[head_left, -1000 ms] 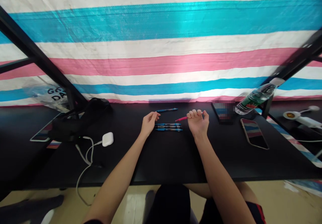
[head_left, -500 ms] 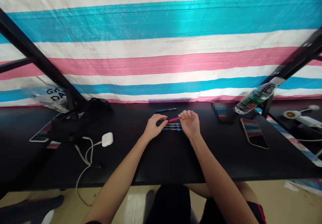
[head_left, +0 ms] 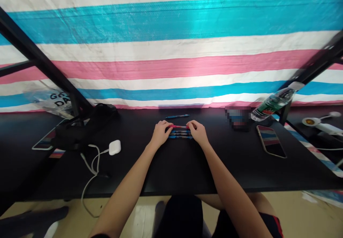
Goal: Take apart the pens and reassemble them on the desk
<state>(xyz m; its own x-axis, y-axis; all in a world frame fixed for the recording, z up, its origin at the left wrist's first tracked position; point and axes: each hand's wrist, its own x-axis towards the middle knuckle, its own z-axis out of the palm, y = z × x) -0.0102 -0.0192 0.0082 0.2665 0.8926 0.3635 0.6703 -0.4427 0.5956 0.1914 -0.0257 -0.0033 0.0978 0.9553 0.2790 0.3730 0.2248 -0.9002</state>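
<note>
A: Status?
B: Left fingers (head_left: 167, 123) are pinching one end of the pink pen (head_left: 179, 126), right fingers (head_left: 191, 124) are pinching the other. It's running crosswise between them.

A: What's done?
B: Three blue pens (head_left: 180, 134) are lying side by side on the counter (head_left: 182, 166), roughly parallel, just nearer me than the fingertips. I'm counting those as done.

A: And the pink pen, is it down?
B: Can't tell. It's sitting just beyond the row, about parallel with it, looking low. The fingertips are covering its ends, and I'm not seeing for sure whether it's touching the counter or the nearest pen in the row. I'm logging it as in progress, probably close to placed.

A: What's left?
B: A lone blue pen (head_left: 177, 116) is lying beyond both sets of fingers, apart from the row, nothing touching it. I'm reading that as the one outstanding item, assuming it's belonging with the others.

A: Anything crowding you?
B: No. A phone (head_left: 271, 141) is lying well right of the right fingers, a white case (head_left: 115, 147) well left of the left.
</note>
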